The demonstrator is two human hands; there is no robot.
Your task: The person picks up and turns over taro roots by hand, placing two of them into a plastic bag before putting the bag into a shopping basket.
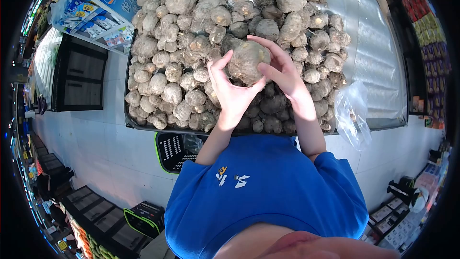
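Note:
A large round taro (249, 62), brown and rough-skinned, is held up between both hands above the pile. My left hand (227, 88) curves round its left and lower side, with the thumb underneath. On the other side, my right hand (282, 69) grips it, fingers over the top and thumb pressed on its front. Below and behind the hands lies a heaped pile of similar taros (184, 84) in many sizes, some with pale cut ends. Part of the pile is hidden by the hands and forearms.
A clear plastic bag (352, 115) hangs over the front right edge of the display, beside a silvery sheet (376, 62). A black basket with a green rim (165, 156) stands below the front edge. Blue-and-white shelving (108, 5) with packets is at the back left.

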